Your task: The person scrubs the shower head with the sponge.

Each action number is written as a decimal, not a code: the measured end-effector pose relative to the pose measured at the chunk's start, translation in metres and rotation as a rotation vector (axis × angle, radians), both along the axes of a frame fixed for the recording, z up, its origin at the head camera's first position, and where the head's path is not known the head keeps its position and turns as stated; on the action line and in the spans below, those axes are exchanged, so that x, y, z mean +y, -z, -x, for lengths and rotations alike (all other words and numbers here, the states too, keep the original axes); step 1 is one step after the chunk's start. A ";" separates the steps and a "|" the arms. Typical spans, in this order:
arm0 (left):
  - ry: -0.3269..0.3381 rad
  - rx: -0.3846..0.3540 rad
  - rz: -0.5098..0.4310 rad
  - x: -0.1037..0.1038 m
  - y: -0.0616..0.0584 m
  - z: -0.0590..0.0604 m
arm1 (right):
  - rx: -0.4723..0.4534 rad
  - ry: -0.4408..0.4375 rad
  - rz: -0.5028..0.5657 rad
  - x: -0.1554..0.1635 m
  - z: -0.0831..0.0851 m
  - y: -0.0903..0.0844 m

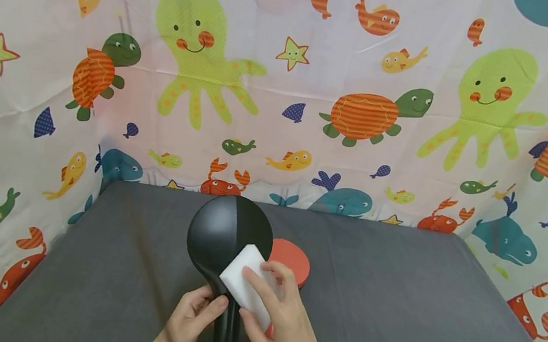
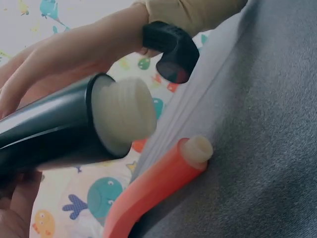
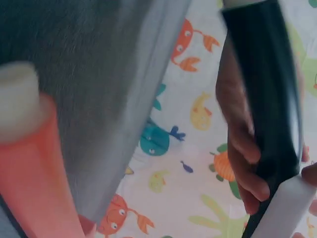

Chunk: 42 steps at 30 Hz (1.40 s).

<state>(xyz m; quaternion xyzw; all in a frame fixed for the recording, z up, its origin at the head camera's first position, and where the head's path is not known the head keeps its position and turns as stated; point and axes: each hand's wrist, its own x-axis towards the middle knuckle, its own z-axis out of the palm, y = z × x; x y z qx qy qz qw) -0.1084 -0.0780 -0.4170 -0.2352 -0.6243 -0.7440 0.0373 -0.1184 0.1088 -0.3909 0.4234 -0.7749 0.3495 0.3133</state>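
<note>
Your left hand is curled round the neck of the black shower head, fingers wrapped where the handle narrows, while your right hand pinches a white sponge block between thumb and extended fingers and lays it against the round face. The shower head sits just above and between your hands, its long axis running from you toward the curtain, face end away, threaded white end toward your body. It looks like stiff, light plastic with a glossy and probably slippery skin, so the narrow neck seems the surest place to grip. The sponge looks soft and will likely give under pressure. Just beyond your right hand, partly hidden under it, a second red shower head lies flat on the grey tabletop, backed by a sea-creature curtain.
</note>
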 end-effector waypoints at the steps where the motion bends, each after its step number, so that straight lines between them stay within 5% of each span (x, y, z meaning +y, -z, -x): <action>1: -0.014 0.000 0.008 0.000 0.000 0.000 | 0.005 -0.004 -0.001 0.000 -0.001 0.000; 4: -0.049 -0.011 0.002 -0.001 -0.001 0.001 | 0.027 -0.063 -0.023 0.002 -0.007 0.005; 9: 0.011 -0.123 -0.099 -0.010 -0.006 0.006 | 0.013 -0.210 -0.172 0.006 -0.023 0.024; 13: 0.026 -0.144 -0.135 -0.014 -0.008 0.009 | -0.010 -0.236 -0.298 0.008 -0.030 0.031; 19: 0.077 -0.104 -0.145 -0.007 0.000 0.006 | 0.148 -0.086 -0.145 0.003 -0.012 0.015; 25: 0.026 -0.137 -0.095 0.000 0.008 0.002 | 0.033 0.029 -0.080 -0.003 -0.005 0.000; 32: 0.125 -0.220 -0.248 -0.010 -0.002 0.008 | -0.021 -0.110 -0.147 0.006 -0.020 0.023; 37: 0.094 -0.212 -0.333 -0.015 -0.003 0.010 | -0.203 -0.229 -0.090 0.008 -0.025 0.033; 42: 0.028 -0.153 -0.276 -0.007 0.002 0.006 | -0.222 -0.182 0.045 0.000 -0.018 0.027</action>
